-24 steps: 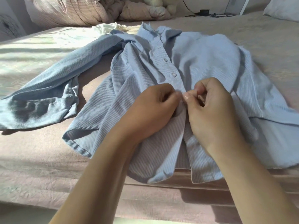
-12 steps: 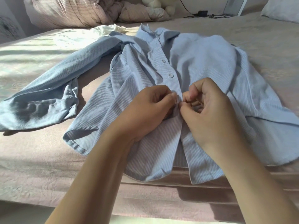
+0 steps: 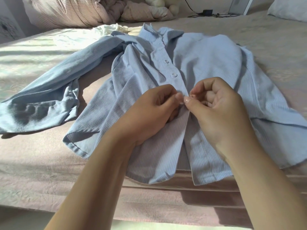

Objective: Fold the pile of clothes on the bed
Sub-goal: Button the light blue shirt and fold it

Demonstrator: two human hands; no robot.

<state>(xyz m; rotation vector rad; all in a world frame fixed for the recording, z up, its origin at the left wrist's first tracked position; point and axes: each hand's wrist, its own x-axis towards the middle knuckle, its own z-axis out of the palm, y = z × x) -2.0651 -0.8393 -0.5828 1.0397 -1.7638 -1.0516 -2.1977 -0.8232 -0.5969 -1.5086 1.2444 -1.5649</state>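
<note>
A light blue striped button-up shirt lies front-up on the pink bed, collar away from me, one sleeve stretched out to the left. Two buttons near the collar are fastened; the lower front hangs apart. My left hand pinches the left edge of the placket at mid-chest. My right hand pinches the right edge against it, thumb tips nearly touching. The button between my fingers is hidden.
A white garment lies behind the shirt's collar. Crumpled pink bedding and a white plush toy sit at the far edge, a pillow at far right, a black cable and charger behind. The bed's near edge runs below my forearms.
Both hands stay at the same spot on the placket; fingers have shifted slightly, the right thumb now pressing against the left fingertips. The shirt has not moved.
</note>
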